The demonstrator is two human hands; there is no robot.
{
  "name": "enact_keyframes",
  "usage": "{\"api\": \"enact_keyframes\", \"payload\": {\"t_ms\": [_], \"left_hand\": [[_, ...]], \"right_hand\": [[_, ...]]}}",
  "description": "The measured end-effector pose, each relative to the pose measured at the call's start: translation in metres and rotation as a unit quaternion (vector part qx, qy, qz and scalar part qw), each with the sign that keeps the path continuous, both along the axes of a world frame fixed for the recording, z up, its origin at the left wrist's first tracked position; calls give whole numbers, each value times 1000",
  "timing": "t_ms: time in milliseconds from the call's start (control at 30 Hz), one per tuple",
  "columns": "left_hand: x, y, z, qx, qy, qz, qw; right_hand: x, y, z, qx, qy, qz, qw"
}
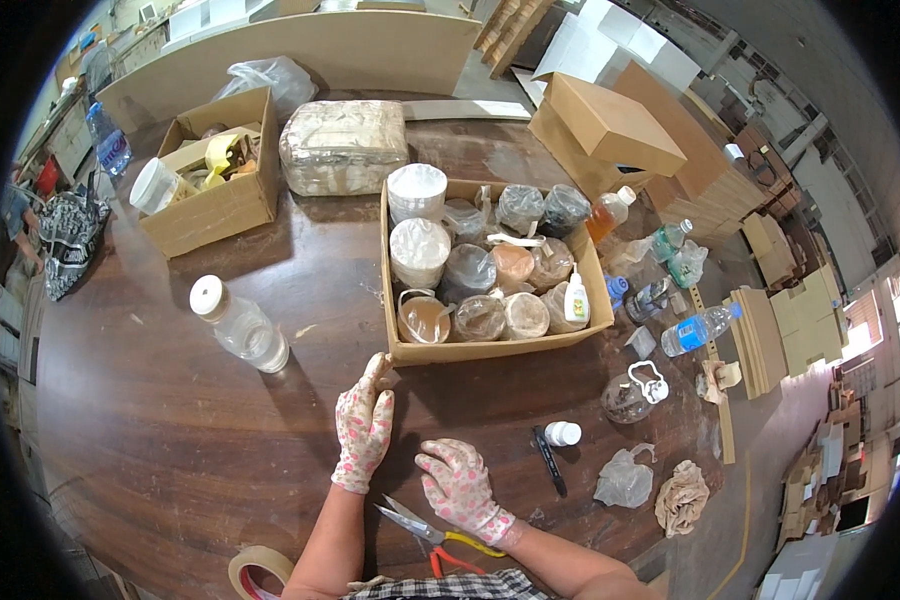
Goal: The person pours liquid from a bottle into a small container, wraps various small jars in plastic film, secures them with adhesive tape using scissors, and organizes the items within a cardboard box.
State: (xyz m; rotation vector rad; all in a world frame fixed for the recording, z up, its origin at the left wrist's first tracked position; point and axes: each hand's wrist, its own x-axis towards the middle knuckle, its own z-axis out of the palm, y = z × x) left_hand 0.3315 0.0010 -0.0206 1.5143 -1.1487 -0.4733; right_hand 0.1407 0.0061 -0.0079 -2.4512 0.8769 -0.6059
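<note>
My left hand (364,428), in a white glove with pink flowers, reaches up to the near left corner of a cardboard box (500,352). Its index finger is stretched out beside that corner; I cannot tell whether it touches. My right hand (456,484), gloved alike, lies low over the table with fingers loosely bent and apart, holding nothing. Scissors (432,533) with one yellow and one red handle lie between my forearms, blades partly spread. Several plastic-wrapped jars (480,318) fill the box, along with white tubs (419,252) and a small white squeeze bottle (575,297).
Left of the box stands a clear jar with a white lid (240,325). To the right are a black marker (549,462), a small white bottle (563,433), crumpled plastic (625,478) and several bottles (702,330). Tape (260,574) lies at the near edge; another box (215,226) sits far left.
</note>
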Motion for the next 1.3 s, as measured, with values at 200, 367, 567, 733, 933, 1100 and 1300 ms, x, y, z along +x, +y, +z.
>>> {"api": "enact_keyframes", "payload": {"t_ms": [200, 367, 567, 733, 933, 1100, 1300], "left_hand": [[-2, -3, 2, -6, -27, 5, 1000], [5, 2, 23, 11, -2, 23, 1000], [-6, -3, 15, 10, -60, 34, 998], [-4, 6, 13, 14, -75, 46, 996], [-4, 4, 11, 45, -71, 27, 996], [-3, 1, 12, 27, -60, 29, 997], [-6, 2, 13, -18, -56, 67, 996]], "right_hand": [[0, -2, -3, -3, -1, 0, 1000], [8, -2, 4, -27, 18, 9, 999], [-2, -5, -2, -35, -4, 9, 999], [0, -1, -3, -43, -16, 20, 999], [3, -1, 3, -48, -20, 12, 999], [3, -4, 1, -63, -27, 11, 998], [-1, -4, -5, -41, -30, 10, 999]]}}
